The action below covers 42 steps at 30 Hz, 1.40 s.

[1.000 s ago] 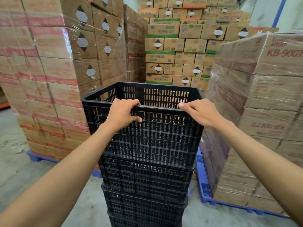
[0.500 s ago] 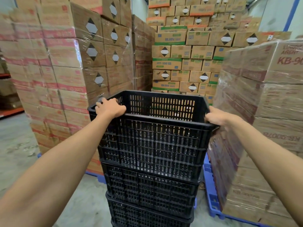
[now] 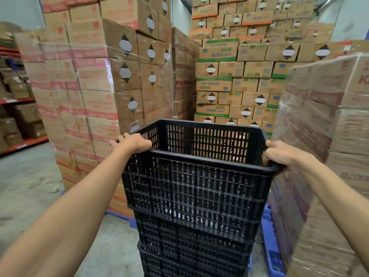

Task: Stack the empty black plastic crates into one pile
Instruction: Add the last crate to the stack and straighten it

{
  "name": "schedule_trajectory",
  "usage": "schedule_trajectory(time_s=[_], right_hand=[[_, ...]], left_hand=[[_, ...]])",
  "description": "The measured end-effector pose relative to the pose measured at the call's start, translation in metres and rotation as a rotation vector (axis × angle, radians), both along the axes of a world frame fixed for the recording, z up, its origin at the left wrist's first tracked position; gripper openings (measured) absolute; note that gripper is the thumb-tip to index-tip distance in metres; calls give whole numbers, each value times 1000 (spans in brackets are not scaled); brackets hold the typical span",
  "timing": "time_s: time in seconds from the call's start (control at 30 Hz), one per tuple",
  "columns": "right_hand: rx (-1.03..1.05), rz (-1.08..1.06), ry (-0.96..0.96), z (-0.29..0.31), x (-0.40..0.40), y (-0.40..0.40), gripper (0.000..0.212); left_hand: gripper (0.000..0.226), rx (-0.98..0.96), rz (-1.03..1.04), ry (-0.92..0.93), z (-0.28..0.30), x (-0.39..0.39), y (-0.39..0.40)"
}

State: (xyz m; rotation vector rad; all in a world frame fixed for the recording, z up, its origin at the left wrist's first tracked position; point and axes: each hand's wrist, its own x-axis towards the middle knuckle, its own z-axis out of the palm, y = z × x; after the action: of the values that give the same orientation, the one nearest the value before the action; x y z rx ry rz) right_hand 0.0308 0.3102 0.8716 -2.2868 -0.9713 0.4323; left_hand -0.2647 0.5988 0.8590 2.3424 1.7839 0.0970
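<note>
My left hand (image 3: 133,142) is curled over the near-left corner of the top black crate (image 3: 196,180); my right hand (image 3: 283,154) clamps its right rim. That crate sits on the pile of crates (image 3: 193,246) on the concrete floor (image 3: 26,188), between shrink-wrapped cartons (image 3: 89,92) on blue pallets (image 3: 269,242).

A second ago both hands gripped the near rim of the top crate (image 3: 196,188). Since then the left hand (image 3: 134,143) has slid out to the near left corner and the right hand (image 3: 282,154) to the near right corner, fingers curled over the side edges.
</note>
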Motion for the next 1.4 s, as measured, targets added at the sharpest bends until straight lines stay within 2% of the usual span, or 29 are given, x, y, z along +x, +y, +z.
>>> schedule_trajectory(time_s=[0.03,0.1,0.2,0.3,0.37,0.43,0.57,0.67,0.87,0.9,0.97,1.0,1.1,1.17,1.27,1.4], right_hand=[[12,-21,-10,-2,0,1,45],[40,-45,-43,-5,-1,2,46],[70,-86,-92,-4,-1,1,31],[66,-125,-139,-7,11,6,52],[64,-128,-148,-8,16,11,53],[54,-120,-143,-5,14,12,47],[39,-135,-174,-7,12,21,52],[22,-166,-229,-10,12,24,55],[42,-197,-158,-11,1,24,61],[44,-245,-118,-12,-1,26,53],[48,-325,-3,-16,2,29,18],[48,-345,37,-17,5,28,8],[44,-364,90,-17,13,27,10],[35,-347,106,-17,15,27,8],[11,-308,129,-14,16,28,6],[-12,-296,145,-13,15,26,7]], left_hand=[[89,1,2,-26,-2,-2,-4],[77,31,10,-113,-4,-3,-12],[72,79,-18,-250,-5,-1,-21],[67,109,-47,-354,-8,4,-23],[65,115,-49,-370,-8,7,-22],[64,107,-62,-340,-7,11,-20],[61,63,-92,-284,-4,10,-8],[63,31,-131,-176,-9,8,1],[71,18,-133,-43,-2,10,9],[73,16,-116,-41,0,10,14],[79,34,-69,-76,1,13,21],[82,59,-45,-106,1,16,22],[84,85,28,-127,0,20,24],[75,67,51,-114,0,15,33],[62,87,-4,-106,2,0,46],[58,102,-104,-39,11,-8,48]])
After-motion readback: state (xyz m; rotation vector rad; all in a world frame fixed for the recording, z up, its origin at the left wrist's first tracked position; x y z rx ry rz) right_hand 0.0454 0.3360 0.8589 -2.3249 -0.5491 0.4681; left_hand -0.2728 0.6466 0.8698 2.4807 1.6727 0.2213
